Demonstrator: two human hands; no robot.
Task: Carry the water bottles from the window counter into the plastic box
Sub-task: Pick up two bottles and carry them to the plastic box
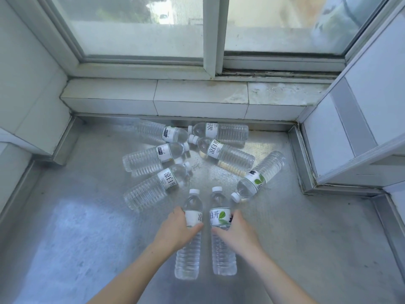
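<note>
Several clear water bottles with white caps and white labels lie on the metal window counter (87, 216). My left hand (175, 229) wraps around the label of one bottle (188, 260) pointing away from me. My right hand (236, 231) grips a second bottle (222, 255) right beside it, cap also pointing away. Further back lie loose bottles: one (151, 189) to the left, another (260, 174) to the right, and a cluster (221, 150) near the tiled sill. The plastic box is not in view.
A tiled sill (197, 99) and sliding window (210, 36) close off the far side. White walls stand at the left (28, 95) and right (361, 106), with raised metal edging along the counter's borders.
</note>
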